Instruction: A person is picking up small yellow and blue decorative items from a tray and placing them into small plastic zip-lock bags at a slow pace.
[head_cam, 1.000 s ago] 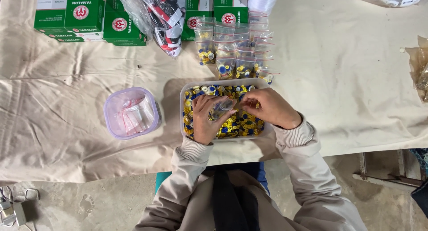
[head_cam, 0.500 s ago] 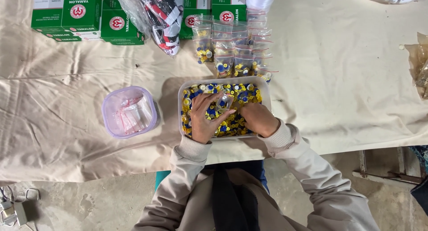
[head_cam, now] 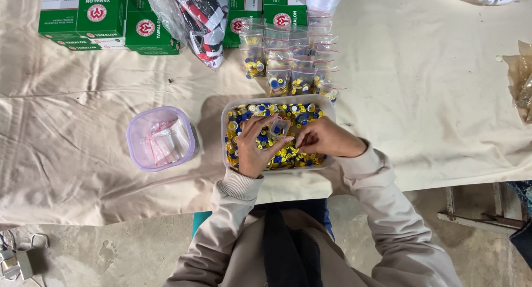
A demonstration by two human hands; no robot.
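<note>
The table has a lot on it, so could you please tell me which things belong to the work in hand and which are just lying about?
In use: left hand, right hand, small clear bag, tub of buttons, filled bags.
Lying about: green boxes, purple tub, striped bundle.

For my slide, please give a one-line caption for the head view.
Left hand holds a small clear bag while right hand picks among blue and yellow buttons in a clear tub.

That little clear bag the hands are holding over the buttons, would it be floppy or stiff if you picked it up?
Probably floppy: the little clear bag looks like thin see-through film, pinched between the left hand and right hand. Likely very light too, as it looks nearly empty. It may sag once filled, like the filled bags lying slumped beyond the tray of buttons.
</note>
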